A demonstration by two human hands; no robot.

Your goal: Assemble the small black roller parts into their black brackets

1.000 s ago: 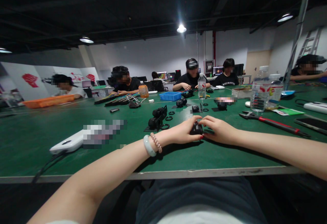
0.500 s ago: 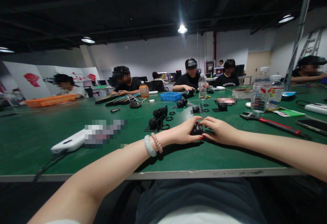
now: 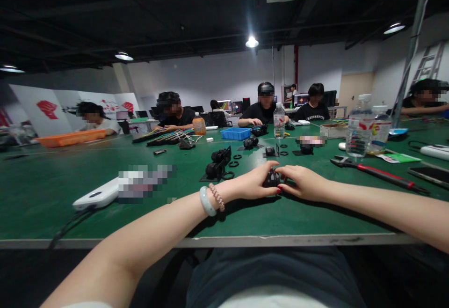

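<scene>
A small black part [image 3: 271, 179] sits low over the green table [image 3: 168, 223], between my two hands. My left hand [image 3: 256, 181] is closed round its left side, thumb below and fingers above. From the right, the fingertips and thumb of my right hand [image 3: 298, 181] grip the same part. Just beyond my left hand stand black assemblies [image 3: 214, 169] on flat bases, with black rings [image 3: 228, 175] beside them. Farther back are more black parts [image 3: 270, 151] of a similar look.
Red-and-black pliers [image 3: 379, 177], a phone [image 3: 430, 173] and plastic bottles [image 3: 359, 132] are on the right. A white power bank [image 3: 96, 197] with a cable lies left. Behind are a blue tray [image 3: 235, 133], an orange tray [image 3: 72, 138], wires [image 3: 171, 138] and several seated people.
The whole view has shifted slightly. Both hands keep their hold on the black part, with only a slight change in the fingers.
</scene>
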